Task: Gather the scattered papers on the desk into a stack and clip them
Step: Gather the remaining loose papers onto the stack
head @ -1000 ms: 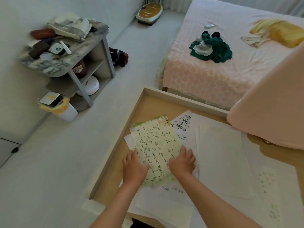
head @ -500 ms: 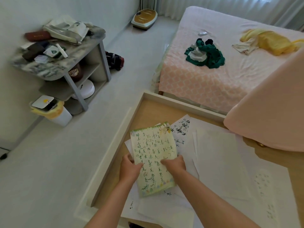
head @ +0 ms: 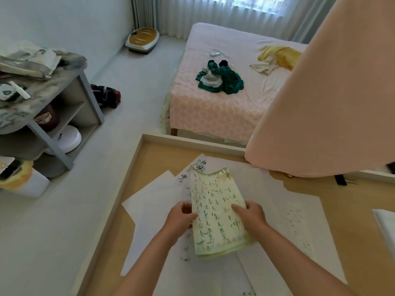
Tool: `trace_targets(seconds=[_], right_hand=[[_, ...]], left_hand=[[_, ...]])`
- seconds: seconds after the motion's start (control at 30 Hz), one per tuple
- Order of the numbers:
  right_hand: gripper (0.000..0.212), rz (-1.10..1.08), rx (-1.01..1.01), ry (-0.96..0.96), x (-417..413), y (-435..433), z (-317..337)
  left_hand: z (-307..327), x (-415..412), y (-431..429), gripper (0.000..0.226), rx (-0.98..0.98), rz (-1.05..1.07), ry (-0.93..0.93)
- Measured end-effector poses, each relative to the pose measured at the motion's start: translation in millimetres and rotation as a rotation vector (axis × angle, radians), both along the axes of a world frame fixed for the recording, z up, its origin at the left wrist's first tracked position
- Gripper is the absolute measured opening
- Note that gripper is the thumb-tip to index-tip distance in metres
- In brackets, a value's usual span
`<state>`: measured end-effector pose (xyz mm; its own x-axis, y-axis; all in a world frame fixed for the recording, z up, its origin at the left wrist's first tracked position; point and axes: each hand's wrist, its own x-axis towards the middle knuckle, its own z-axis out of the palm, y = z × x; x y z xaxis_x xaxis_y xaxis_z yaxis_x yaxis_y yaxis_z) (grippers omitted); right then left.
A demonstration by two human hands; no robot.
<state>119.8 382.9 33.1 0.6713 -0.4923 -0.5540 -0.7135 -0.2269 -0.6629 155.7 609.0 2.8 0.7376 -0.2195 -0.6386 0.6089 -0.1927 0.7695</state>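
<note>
A pale green sheet of paper (head: 215, 210) covered in handwriting is lifted off the wooden desk (head: 154, 154), its top edge curling. My left hand (head: 180, 217) grips its left edge and my right hand (head: 251, 215) grips its right edge. Under and around it several white papers (head: 154, 201) lie scattered and overlapping on the desk. One with black writing (head: 199, 165) pokes out behind the green sheet. Another faintly printed sheet (head: 299, 227) lies to the right. No clip is visible.
A large pink cloth-covered shape (head: 324, 107) overhangs the desk's far right corner. Beyond the desk stands a pink bed (head: 213, 110) with green clothes (head: 220, 80). A grey shelf unit (head: 49, 103) and a bin (head: 21, 178) stand on the floor at left.
Both hands went from pressing the green sheet flat on the pile to gripping its sides and lifting it up and to the right. The head view has tilted upward.
</note>
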Motion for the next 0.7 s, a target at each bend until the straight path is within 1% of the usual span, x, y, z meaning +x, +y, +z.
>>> trace_targets(seconds=[0.03, 0.07, 0.1, 0.17, 0.23, 0.27, 0.33, 0.43, 0.53, 0.6, 0.67, 0.7], right_hand=[[0.015, 0.014, -0.071, 0.016, -5, -19, 1], [0.019, 0.027, -0.146, 0.043, -11, -38, 0], [0.028, 0.039, -0.221, 0.088, -17, -56, -1], [0.051, 0.054, -0.337, 0.178, -27, -92, -9], [0.066, 0.081, -0.405, 0.241, -32, -124, -24], [0.071, 0.105, -0.416, 0.267, -33, -137, -33], [0.081, 0.113, -0.351, 0.299, -30, -152, -46], [0.09, 0.085, -0.262, 0.307, -24, -152, -46], [0.082, 0.063, -0.09, 0.3, -18, -154, -46], [0.075, 0.149, -0.051, 0.314, -18, -154, -46], [0.059, 0.244, -0.056, 0.272, -20, -156, -48], [0.046, 0.253, -0.057, 0.228, -21, -159, -49]], left_hand=[[-1, -1, -17, 0.017, 0.047, -0.045, -0.037], [-4, -2, -33, 0.02, 0.102, -0.091, -0.072], [-8, -4, -48, 0.025, 0.168, -0.142, -0.1], [-19, -10, -74, 0.046, 0.328, -0.219, -0.133], [-23, -15, -96, 0.065, 0.452, -0.225, -0.132], [-25, -17, -105, 0.072, 0.486, -0.215, -0.122], [-26, -21, -121, 0.084, 0.488, -0.189, -0.094], [-24, -25, -140, 0.098, 0.387, -0.056, -0.005], [-21, -22, -152, 0.097, 0.273, 0.088, 0.134], [-18, -24, -159, 0.087, 0.242, 0.112, 0.221], [-17, -28, -164, 0.08, 0.303, 0.079, 0.244], [-16, -30, -166, 0.072, 0.341, 0.064, 0.221]])
